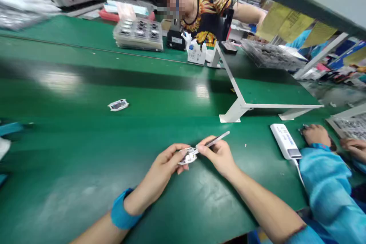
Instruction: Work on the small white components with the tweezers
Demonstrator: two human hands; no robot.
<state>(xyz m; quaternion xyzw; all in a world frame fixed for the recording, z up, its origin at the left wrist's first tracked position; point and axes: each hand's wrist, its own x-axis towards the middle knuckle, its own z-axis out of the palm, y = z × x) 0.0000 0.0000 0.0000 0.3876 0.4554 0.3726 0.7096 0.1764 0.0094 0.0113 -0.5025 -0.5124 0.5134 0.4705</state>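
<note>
- Bench top: smooth, green, glossy where light reflects.
- Small open casing: smooth white plastic.
- Tweezer-like tool: smooth, metallic grey.
- Wristband: matt blue cloth.
- Raised shelf's frame: white, painted-looking metal.
- Co-worker's sleeve: wrinkled blue cloth.
- Stacked trays: clear, shiny plastic.
- Oblong white unit: smooth plastic.

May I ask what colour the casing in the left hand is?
The casing in the left hand is mostly white; the head view shows it best.
</note>
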